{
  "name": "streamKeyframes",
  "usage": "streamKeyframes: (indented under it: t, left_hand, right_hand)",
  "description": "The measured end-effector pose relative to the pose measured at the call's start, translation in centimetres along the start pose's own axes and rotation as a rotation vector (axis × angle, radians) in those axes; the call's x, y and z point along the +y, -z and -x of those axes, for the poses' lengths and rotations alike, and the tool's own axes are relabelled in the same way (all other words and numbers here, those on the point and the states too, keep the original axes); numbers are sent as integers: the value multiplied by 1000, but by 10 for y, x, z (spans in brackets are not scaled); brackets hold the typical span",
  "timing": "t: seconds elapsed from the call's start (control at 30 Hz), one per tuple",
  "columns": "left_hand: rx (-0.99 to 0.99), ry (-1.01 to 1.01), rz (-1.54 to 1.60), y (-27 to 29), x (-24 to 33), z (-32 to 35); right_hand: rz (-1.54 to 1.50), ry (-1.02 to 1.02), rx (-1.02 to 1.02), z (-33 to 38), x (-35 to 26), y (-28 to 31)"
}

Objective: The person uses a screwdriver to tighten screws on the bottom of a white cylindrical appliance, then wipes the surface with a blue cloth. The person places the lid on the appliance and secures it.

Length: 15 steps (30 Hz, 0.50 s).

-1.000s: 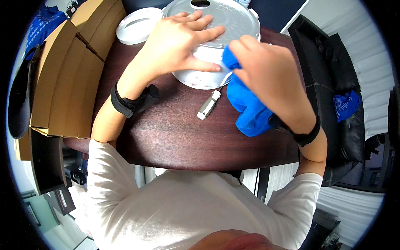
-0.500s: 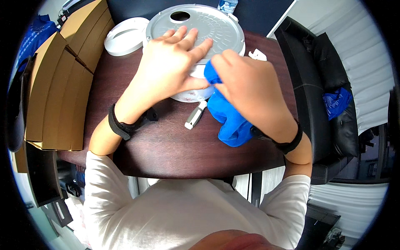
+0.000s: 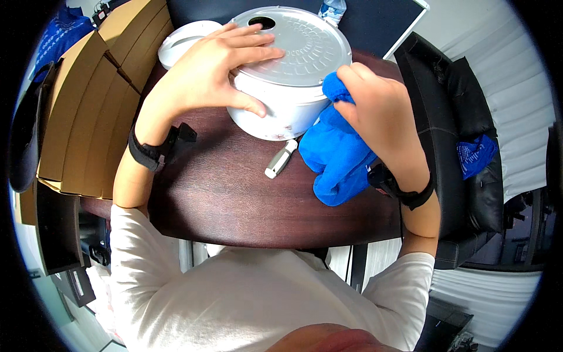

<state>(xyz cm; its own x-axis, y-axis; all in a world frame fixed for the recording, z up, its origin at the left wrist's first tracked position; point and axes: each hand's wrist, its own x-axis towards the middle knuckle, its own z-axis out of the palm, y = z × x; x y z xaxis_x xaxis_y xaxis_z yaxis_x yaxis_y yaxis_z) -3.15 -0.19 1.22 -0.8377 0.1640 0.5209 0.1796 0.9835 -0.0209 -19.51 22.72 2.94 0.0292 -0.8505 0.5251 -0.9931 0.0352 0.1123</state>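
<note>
A round white appliance (image 3: 281,111), shaped like a rice cooker with a silvery embossed lid (image 3: 299,47), stands on a dark brown table (image 3: 229,199). My left hand (image 3: 217,70) lies flat on the lid's left side, its thumb pressed against the white wall. My right hand (image 3: 381,111) grips a blue cloth (image 3: 337,161) and presses it against the cooker's right side. The cloth hangs down onto the table. A small white tube-like object (image 3: 280,159) lies on the table just in front of the cooker.
Flat cardboard boxes (image 3: 88,105) are stacked along the table's left edge. A white round lid or dish (image 3: 185,38) sits behind my left hand. A black chair (image 3: 463,146) with blue fabric (image 3: 476,154) on it stands to the right.
My right hand with the blue cloth has moved from the cooker's front around to its right side. My left hand has shifted slightly but still rests on the lid.
</note>
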Motion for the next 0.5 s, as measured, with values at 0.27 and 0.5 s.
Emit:
streamKeyframes:
  t: [0.27,0.5]
  left_hand:
    - [92,24,-38,-16,1,9]
    - [207,175,-212,-29,46,1]
  right_hand:
    - [50,46,-15,-9,-29,-3]
    - [-9,-53,-10,2,9,12]
